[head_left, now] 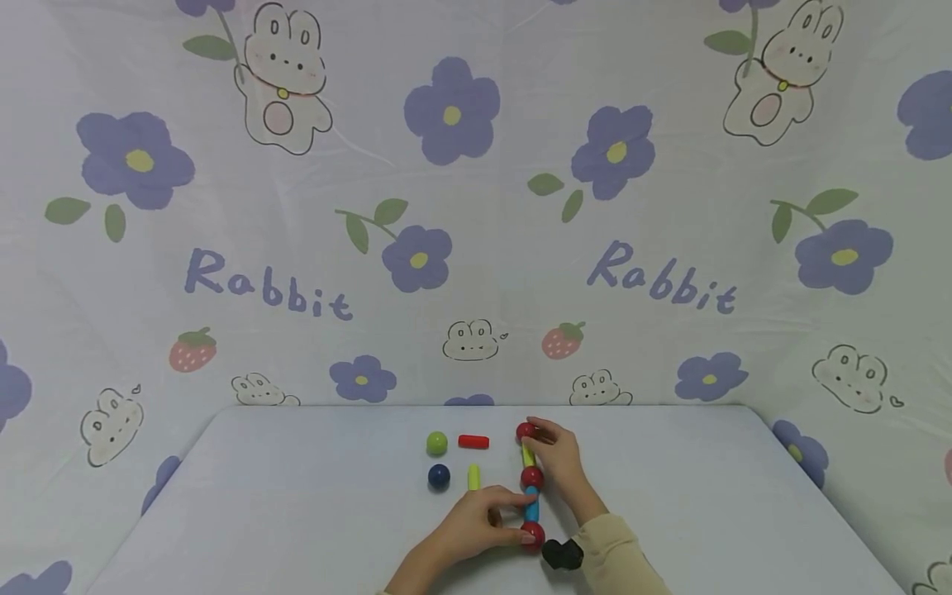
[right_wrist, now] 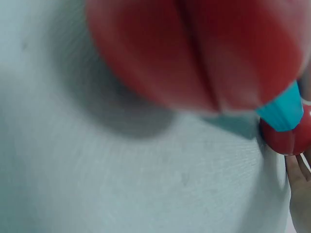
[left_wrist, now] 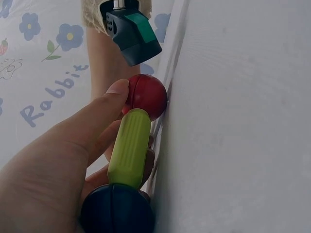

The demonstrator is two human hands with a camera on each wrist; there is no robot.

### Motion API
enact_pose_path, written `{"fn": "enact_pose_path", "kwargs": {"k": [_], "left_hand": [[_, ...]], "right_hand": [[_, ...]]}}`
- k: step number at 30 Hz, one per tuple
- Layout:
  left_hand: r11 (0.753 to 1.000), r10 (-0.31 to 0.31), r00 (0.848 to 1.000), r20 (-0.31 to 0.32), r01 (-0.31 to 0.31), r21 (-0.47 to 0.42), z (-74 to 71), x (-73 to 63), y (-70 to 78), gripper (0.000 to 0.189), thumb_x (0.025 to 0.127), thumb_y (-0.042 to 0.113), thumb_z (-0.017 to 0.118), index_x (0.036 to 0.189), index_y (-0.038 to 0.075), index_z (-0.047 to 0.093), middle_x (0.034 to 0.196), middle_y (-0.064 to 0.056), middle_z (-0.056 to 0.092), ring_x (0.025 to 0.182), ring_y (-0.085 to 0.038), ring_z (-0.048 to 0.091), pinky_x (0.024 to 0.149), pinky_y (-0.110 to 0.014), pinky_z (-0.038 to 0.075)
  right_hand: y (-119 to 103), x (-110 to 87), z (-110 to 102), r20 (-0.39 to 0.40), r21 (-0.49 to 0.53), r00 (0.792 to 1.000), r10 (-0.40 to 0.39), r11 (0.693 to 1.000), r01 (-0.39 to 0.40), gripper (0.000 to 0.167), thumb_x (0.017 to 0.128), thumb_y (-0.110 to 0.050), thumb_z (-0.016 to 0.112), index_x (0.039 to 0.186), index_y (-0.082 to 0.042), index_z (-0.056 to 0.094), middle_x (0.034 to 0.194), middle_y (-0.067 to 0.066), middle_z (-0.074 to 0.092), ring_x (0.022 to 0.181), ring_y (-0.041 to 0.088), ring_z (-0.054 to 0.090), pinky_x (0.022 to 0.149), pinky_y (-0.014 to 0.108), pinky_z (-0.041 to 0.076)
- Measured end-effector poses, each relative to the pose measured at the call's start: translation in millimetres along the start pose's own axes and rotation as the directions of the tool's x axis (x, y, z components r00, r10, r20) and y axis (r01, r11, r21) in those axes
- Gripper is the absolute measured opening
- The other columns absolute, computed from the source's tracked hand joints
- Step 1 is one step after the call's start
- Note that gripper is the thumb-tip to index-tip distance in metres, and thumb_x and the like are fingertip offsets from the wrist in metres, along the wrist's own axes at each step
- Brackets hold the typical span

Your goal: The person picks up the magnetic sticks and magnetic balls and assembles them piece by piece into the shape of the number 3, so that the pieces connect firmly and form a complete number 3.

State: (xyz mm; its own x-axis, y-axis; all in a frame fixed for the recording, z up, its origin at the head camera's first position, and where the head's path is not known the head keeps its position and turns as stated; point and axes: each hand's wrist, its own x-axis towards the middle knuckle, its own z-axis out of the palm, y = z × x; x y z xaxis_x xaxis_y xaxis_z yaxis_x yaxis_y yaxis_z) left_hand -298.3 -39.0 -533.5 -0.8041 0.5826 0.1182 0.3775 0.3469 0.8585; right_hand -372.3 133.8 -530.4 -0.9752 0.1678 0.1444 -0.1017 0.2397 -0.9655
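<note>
A chain of magnetic-toy-like balls and rods lies along the table: a far red ball, a yellow-green rod, a middle red ball, a blue rod and a near red ball. My left hand pinches the near end, thumb on the near red ball and a fingertip at the blue rod. Fingers of my right hand curl over the far red ball. In the right wrist view a large red ball fills the top, with the blue rod behind it.
Left of the chain are a green ball, a red rod, a dark blue ball and another yellow-green rod, partly behind my left hand. A black wrist camera sits by the right sleeve. A patterned cloth hangs behind the table.
</note>
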Motion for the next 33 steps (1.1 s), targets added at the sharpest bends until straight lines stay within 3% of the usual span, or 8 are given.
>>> {"fn": "enact_pose_path", "kwargs": {"k": [3, 11, 21, 33], "left_hand": [[1.0, 0.012, 1.0, -0.006, -0.012, 0.005, 0.2, -0.7, 1.3, 0.044, 0.075, 0.032, 0.071, 0.117, 0.026, 0.061, 0.103, 0.013, 0.059, 0.063, -0.009, 0.048, 0.054, -0.021, 0.042], [0.999, 0.031, 0.999, -0.01, -0.031, 0.012, -0.6, -1.7, 2.7, 0.044, 0.074, 0.035, 0.071, 0.116, 0.025, 0.061, 0.102, 0.014, 0.059, 0.062, -0.008, 0.048, 0.055, -0.021, 0.043], [1.0, 0.013, 1.0, -0.012, -0.013, 0.017, 0.4, -1.0, 3.5, 0.044, 0.074, 0.036, 0.071, 0.116, 0.026, 0.061, 0.102, 0.014, 0.059, 0.062, -0.009, 0.048, 0.055, -0.022, 0.043], [1.0, -0.018, 1.0, -0.017, 0.018, 0.013, 1.1, -0.3, 1.1, 0.045, 0.073, 0.04, 0.071, 0.116, 0.029, 0.061, 0.1, 0.016, 0.059, 0.064, -0.01, 0.05, 0.056, -0.022, 0.044]], "right_hand": [[2.8, -0.4, -1.6, 0.027, 0.014, 0.999, -0.021, 1.0, 0.02, 0.037, 0.08, -0.005, 0.065, 0.115, 0.0, 0.057, 0.111, 0.017, 0.058, 0.104, 0.029, 0.053, 0.088, 0.039, 0.041], [5.8, -1.5, -1.5, -0.036, 0.038, 0.999, -0.015, 0.999, 0.016, 0.037, 0.078, -0.009, 0.068, 0.113, -0.002, 0.059, 0.111, 0.015, 0.058, 0.102, 0.026, 0.054, 0.086, 0.037, 0.042], [8.7, -9.2, -4.3, -0.037, 0.075, 0.999, -0.025, 0.997, 0.028, 0.043, 0.08, -0.009, 0.067, 0.12, 0.0, 0.053, 0.117, 0.016, 0.054, 0.11, 0.027, 0.049, 0.088, 0.033, 0.04], [12.1, -30.8, -13.8, -0.009, 0.05, 1.0, -0.028, 0.998, 0.028, 0.038, 0.081, -0.015, 0.066, 0.117, -0.005, 0.057, 0.117, 0.011, 0.056, 0.11, 0.024, 0.049, 0.086, 0.036, 0.042]]}}
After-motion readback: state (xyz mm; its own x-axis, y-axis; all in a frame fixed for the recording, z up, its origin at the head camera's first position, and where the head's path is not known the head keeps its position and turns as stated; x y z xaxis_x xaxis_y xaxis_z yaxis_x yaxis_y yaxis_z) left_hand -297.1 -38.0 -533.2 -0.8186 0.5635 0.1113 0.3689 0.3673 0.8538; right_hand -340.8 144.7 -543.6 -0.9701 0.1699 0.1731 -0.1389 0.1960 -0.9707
